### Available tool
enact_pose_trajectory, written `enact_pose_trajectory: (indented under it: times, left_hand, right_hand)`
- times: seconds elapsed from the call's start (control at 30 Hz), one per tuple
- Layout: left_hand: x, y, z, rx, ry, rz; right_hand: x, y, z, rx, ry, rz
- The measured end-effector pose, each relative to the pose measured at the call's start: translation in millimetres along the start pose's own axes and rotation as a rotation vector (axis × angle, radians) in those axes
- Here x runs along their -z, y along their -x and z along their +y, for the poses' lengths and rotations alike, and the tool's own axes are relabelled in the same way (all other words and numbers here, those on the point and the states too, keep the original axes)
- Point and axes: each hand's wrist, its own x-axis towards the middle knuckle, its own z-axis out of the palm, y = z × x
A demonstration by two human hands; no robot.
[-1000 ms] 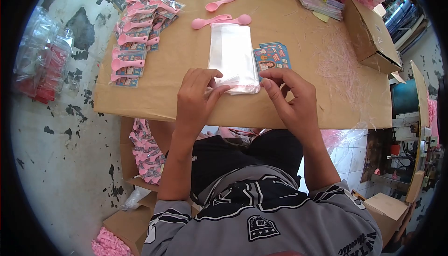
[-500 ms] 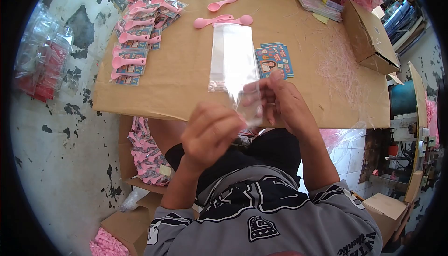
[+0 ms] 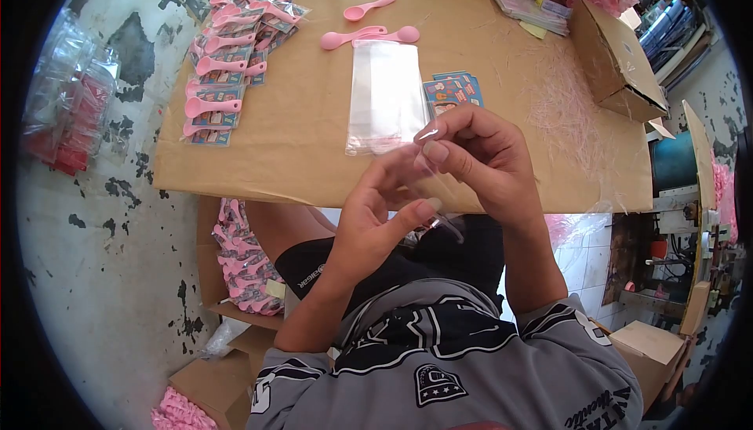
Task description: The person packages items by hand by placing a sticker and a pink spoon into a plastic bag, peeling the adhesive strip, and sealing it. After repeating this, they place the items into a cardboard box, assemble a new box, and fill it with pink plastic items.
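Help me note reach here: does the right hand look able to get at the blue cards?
Probably yes: the blue cards lie on the table just beyond the right hand, with nothing seen on top. Its fingertips seem to pinch a clear bag, though, so it may need freeing first.

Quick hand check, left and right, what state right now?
Left hand: part-open, fingers at the clear bag; firm grip can't be told.
Right hand: closed, pinching the bag between thumb and fingers.
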Motion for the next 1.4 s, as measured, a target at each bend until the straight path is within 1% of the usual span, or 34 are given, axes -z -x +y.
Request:
enact_pose_trajectory:
  times: [0.07, 0.17, 0.2, 0.23, 0.27, 0.33, 0.37, 0.43, 0.53, 0.63, 0.73, 0.87, 0.93, 1.03, 1.13, 1.23, 1.33, 1.4]
  left_hand:
    - [-4, -3, 7, 0.131, 0.051, -0.055]
    - [-3, -3, 5, 0.263, 0.007, -0.077]
    - [-2, -4, 2, 0.246, 0.022, -0.076]
    - [0, -6, -2, 0.228, 0.038, -0.074]
    - [1, -7, -4, 0.209, 0.053, -0.073]
    - [-4, -10, -4, 0.095, 0.132, 0.08]
    - [-6, -11, -4, 0.038, 0.172, 0.155]
    - [-3, -15, 1, 0.03, 0.233, 0.217]
    - [1, -17, 2, -0.006, 0.28, 0.293]
    - [8, -18, -5, -0.062, 0.292, 0.334]
    - [12, -21, -5, -0.105, 0.323, 0.361]
    - [10, -26, 2, -0.135, 0.36, 0.44]
    - [12, -26, 2, -0.156, 0.365, 0.447]
    - [16, -28, 2, -0.182, 0.372, 0.436]
    - [20, -32, 2, -0.183, 0.402, 0.446]
    - [19, -34, 4, -0.191, 0.404, 0.454]
    - [18, -37, 2, -0.206, 0.379, 0.459]
    - [17, -38, 0, -0.21, 0.363, 0.473]
  right_hand:
    - [6, -2, -2, -0.002, 0.07, 0.029]
    - [21, -7, -1, -0.02, 0.147, 0.101]
    - [26, -9, 1, -0.027, 0.168, 0.129]
    - [26, -12, 2, -0.004, 0.219, 0.224]
    - [30, -14, 5, 0.013, 0.468, 0.333]
    - [40, -17, 14, 0.049, 0.97, 0.547]
    - [45, -16, 19, 0.044, 1.057, 0.568]
    - [54, -14, 28, 0.033, 1.231, 0.606]
    - [58, -12, 36, -0.058, 1.179, 0.515]
    - [62, -16, 31, -0.197, 1.127, 0.524]
    - [69, -19, 29, -0.268, 0.95, 0.538]
    - [79, -16, 43, -0.112, 0.863, 0.577]
    - [80, -15, 46, -0.013, 0.845, 0.606]
    - [67, -15, 38, 0.218, 0.935, 0.7]
    - [48, -7, 28, 0.166, 0.67, 0.559]
    - [21, 6, 17, -0.109, 0.4, 0.375]
    - [16, 12, 20, -0.185, 0.29, 0.243]
    - [14, 11, 23, -0.165, 0.27, 0.267]
